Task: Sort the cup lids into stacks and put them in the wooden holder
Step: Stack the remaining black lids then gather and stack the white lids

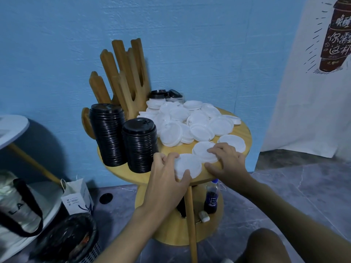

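Observation:
A heap of loose white cup lids (191, 122) covers the back half of the round wooden table (245, 132). Two tall stacks of black lids (107, 133) (140, 147) stand at the table's left. Behind them rises the wooden holder (125, 76) with upright slats. My left hand (167, 179) grips a white lid (187, 165) at the table's front edge, thumb under its near rim. My right hand (228, 162) rests fingertips on a second white lid (204, 150), thumb against the table edge. A third white lid (232, 142) lies just beyond.
A few black lids (164, 93) sit behind the white heap. Under the table a dark bottle (210, 200) and a small white object (204, 216) stand on the lower shelf. On the floor at left are a black waste basket (74, 242), a paper bag (77, 198) and a fallen black lid (106, 198).

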